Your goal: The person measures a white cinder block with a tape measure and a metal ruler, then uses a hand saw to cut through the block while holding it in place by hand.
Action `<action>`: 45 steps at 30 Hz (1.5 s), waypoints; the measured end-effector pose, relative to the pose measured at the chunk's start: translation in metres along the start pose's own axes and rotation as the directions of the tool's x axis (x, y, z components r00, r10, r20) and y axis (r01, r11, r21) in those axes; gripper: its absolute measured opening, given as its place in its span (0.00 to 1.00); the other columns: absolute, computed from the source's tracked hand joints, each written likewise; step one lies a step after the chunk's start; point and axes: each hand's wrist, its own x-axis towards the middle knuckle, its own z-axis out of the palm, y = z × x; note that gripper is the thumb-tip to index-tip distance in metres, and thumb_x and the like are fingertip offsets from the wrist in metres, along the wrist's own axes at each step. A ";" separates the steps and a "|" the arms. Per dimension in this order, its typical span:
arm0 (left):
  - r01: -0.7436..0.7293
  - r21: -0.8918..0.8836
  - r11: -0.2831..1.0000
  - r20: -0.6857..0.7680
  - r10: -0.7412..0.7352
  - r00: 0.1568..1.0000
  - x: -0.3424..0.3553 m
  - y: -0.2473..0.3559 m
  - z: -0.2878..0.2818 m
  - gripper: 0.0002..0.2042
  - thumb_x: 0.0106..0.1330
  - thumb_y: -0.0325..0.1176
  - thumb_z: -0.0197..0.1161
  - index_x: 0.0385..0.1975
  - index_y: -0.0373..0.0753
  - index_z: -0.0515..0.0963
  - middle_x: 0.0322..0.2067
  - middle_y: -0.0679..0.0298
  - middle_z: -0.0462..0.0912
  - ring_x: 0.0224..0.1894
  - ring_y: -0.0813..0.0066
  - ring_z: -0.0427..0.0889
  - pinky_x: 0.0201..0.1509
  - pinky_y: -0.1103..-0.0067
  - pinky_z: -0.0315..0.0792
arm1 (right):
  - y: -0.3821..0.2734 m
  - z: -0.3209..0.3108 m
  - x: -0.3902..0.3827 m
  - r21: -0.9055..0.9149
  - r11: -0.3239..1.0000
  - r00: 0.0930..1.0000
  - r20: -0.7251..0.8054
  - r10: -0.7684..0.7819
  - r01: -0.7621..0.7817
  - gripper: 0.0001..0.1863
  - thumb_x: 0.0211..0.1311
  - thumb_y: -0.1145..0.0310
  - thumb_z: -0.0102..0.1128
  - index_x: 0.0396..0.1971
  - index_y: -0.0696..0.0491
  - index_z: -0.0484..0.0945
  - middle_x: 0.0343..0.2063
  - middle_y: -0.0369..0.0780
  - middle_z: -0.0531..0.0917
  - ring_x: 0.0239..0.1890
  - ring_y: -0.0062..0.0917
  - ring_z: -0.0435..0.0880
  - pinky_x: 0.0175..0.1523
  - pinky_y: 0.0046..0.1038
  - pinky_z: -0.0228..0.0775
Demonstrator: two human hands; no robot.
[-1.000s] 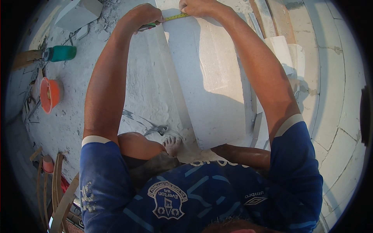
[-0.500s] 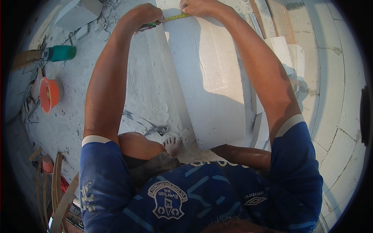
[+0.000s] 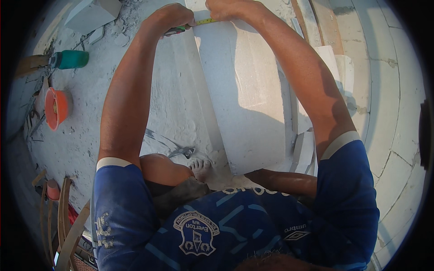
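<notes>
I crouch over a long white stone slab (image 3: 246, 104) that lies on the dusty ground. A yellow measuring tape (image 3: 204, 21) is stretched across the slab's far end. My left hand (image 3: 174, 16) grips the tape's green case at the slab's left edge. My right hand (image 3: 226, 8) pins the tape's other end down on the slab top. Both arms reach straight forward. My bare foot (image 3: 201, 166) rests at the slab's near corner.
An orange bowl (image 3: 56, 108) and a green bottle (image 3: 72, 58) sit at the left. A grey block (image 3: 92, 13) lies at the far left. More pale slabs (image 3: 337, 67) lie at the right. A metal tool (image 3: 174, 149) lies beside the foot. Wooden pieces (image 3: 63, 221) stand at the lower left.
</notes>
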 end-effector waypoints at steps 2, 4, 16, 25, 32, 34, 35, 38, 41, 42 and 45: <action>-0.027 -0.028 0.999 0.010 0.027 1.000 -0.001 -0.001 0.000 0.21 0.57 0.47 0.68 0.46 0.42 0.87 0.39 0.56 0.85 0.41 0.57 0.84 0.41 0.54 0.78 | -0.002 -0.004 0.000 0.012 0.999 0.999 0.003 0.043 -0.043 0.13 0.51 0.69 0.70 0.33 0.62 0.87 0.32 0.54 0.87 0.36 0.42 0.87 0.40 0.41 0.77; -0.033 -0.028 0.999 -0.006 0.032 0.999 -0.002 -0.001 0.001 0.20 0.57 0.46 0.68 0.46 0.42 0.87 0.39 0.56 0.85 0.41 0.58 0.83 0.40 0.54 0.77 | 0.001 -0.001 0.005 0.025 0.996 0.996 0.007 0.086 -0.086 0.13 0.50 0.69 0.70 0.33 0.61 0.87 0.32 0.54 0.87 0.36 0.43 0.88 0.41 0.41 0.77; -0.062 -0.043 0.997 -0.017 0.061 0.998 0.001 -0.003 0.001 0.17 0.58 0.46 0.69 0.37 0.38 0.88 0.30 0.56 0.84 0.29 0.60 0.82 0.30 0.61 0.76 | 0.109 -0.004 0.084 -0.272 0.959 0.839 -0.539 -0.081 -0.082 0.09 0.53 0.71 0.61 0.30 0.60 0.86 0.29 0.54 0.85 0.31 0.46 0.85 0.38 0.42 0.76; -0.117 -0.039 0.992 0.022 0.118 0.993 -0.020 -0.001 -0.009 0.16 0.62 0.45 0.67 0.37 0.37 0.87 0.27 0.59 0.83 0.28 0.66 0.82 0.28 0.68 0.75 | 0.124 0.085 -0.233 0.525 0.780 0.849 -0.184 0.495 -0.341 0.12 0.72 0.66 0.58 0.42 0.60 0.82 0.37 0.44 0.87 0.38 0.31 0.85 0.47 0.32 0.74; -0.112 -0.192 0.975 0.111 0.135 0.985 -0.062 -0.004 0.023 0.18 0.68 0.47 0.64 0.39 0.36 0.87 0.24 0.62 0.80 0.24 0.72 0.78 0.24 0.73 0.74 | 0.084 0.202 -0.402 0.792 -0.136 0.557 0.528 0.640 -0.595 0.12 0.74 0.62 0.55 0.39 0.58 0.75 0.31 0.40 0.81 0.32 0.27 0.82 0.38 0.32 0.74; -0.037 -0.368 0.929 0.212 0.122 0.970 -0.081 -0.020 0.036 0.16 0.67 0.44 0.65 0.39 0.37 0.88 0.23 0.63 0.79 0.25 0.75 0.77 0.24 0.74 0.73 | 0.058 0.228 -0.427 0.708 -0.380 0.440 0.683 0.583 -0.596 0.14 0.74 0.61 0.54 0.45 0.57 0.73 0.36 0.44 0.82 0.36 0.34 0.85 0.43 0.36 0.78; -0.075 -0.370 0.926 0.214 0.163 0.963 -0.085 -0.023 0.044 0.16 0.67 0.44 0.65 0.39 0.37 0.88 0.23 0.63 0.79 0.25 0.75 0.77 0.24 0.74 0.73 | 0.044 0.239 -0.435 0.673 -0.480 0.414 0.732 0.541 -0.563 0.15 0.74 0.60 0.53 0.48 0.57 0.71 0.39 0.45 0.81 0.39 0.38 0.87 0.46 0.39 0.80; 0.021 -0.296 0.955 0.259 0.060 0.964 -0.090 -0.032 0.065 0.13 0.66 0.40 0.66 0.40 0.37 0.88 0.24 0.67 0.80 0.25 0.80 0.76 0.25 0.77 0.70 | 0.015 0.261 -0.444 0.613 -0.573 0.520 0.782 0.344 -0.544 0.18 0.74 0.60 0.50 0.54 0.58 0.70 0.44 0.48 0.82 0.44 0.45 0.87 0.51 0.45 0.80; -0.032 -0.308 0.951 0.191 0.095 0.977 -0.095 -0.037 0.082 0.14 0.67 0.41 0.66 0.41 0.38 0.88 0.24 0.68 0.79 0.24 0.81 0.75 0.26 0.79 0.69 | 0.013 0.265 -0.437 0.623 -0.600 0.603 0.749 0.274 -0.501 0.20 0.75 0.61 0.46 0.56 0.60 0.70 0.48 0.51 0.82 0.46 0.47 0.87 0.54 0.49 0.79; -0.032 -0.371 0.928 0.215 0.119 0.969 -0.099 -0.038 0.086 0.14 0.67 0.41 0.66 0.42 0.37 0.87 0.25 0.68 0.80 0.25 0.80 0.76 0.27 0.79 0.70 | 0.016 0.264 -0.433 0.599 -0.607 0.546 0.781 0.301 -0.522 0.20 0.75 0.61 0.46 0.56 0.60 0.70 0.48 0.51 0.82 0.46 0.47 0.87 0.54 0.49 0.79; 0.027 -0.496 0.868 0.329 0.158 0.931 -0.116 -0.044 0.097 0.15 0.67 0.41 0.66 0.43 0.36 0.87 0.27 0.67 0.82 0.27 0.80 0.79 0.30 0.80 0.73 | 0.024 0.258 -0.420 0.579 -0.570 0.546 0.799 0.253 -0.583 0.20 0.75 0.62 0.43 0.53 0.61 0.73 0.51 0.53 0.82 0.48 0.48 0.87 0.56 0.53 0.77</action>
